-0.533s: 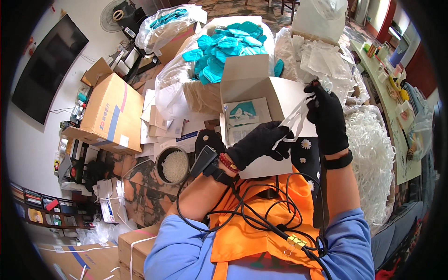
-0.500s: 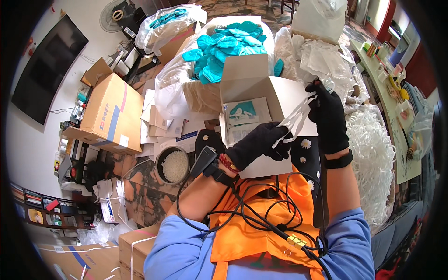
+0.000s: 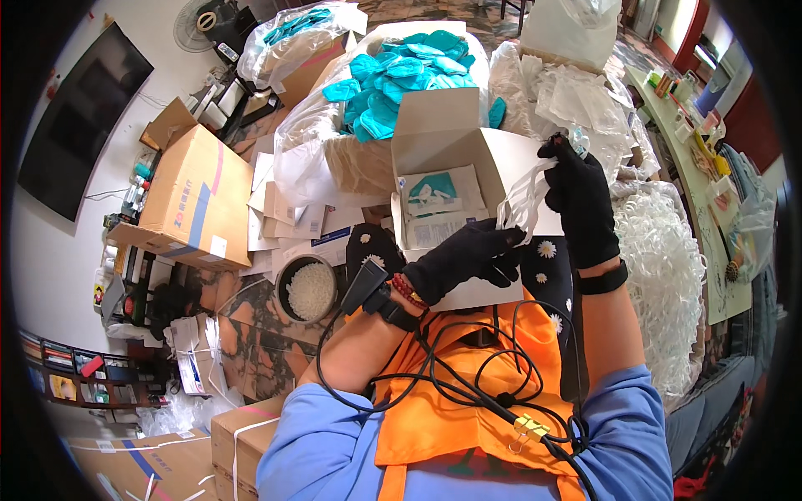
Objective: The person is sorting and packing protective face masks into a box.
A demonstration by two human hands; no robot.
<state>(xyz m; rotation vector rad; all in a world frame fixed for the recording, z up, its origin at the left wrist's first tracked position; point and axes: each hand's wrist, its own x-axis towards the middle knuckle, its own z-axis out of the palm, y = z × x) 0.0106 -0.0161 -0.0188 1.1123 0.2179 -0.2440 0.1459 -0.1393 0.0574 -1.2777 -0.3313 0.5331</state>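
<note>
Both of my hands wear black gloves. A bundle of white, flat, looped straps runs between them. My right hand, raised at the right of an open white carton, pinches the straps' upper end. The lower end is at the fingers of my left hand, which are closed on it over the carton's near edge. Inside the carton lie flat packets with teal and white print. The carton rests across my lap, its flaps folded outward.
Behind the carton, a plastic-lined box holds a heap of teal masks. To the right are a large pile of white straps and a stack of clear plastic bags. A bowl of white pieces and a brown carton stand left.
The straps, pulled out more tautly toward my right hand before, now hang in looser, more upright loops. My left hand's fingers have risen slightly around their lower end.
</note>
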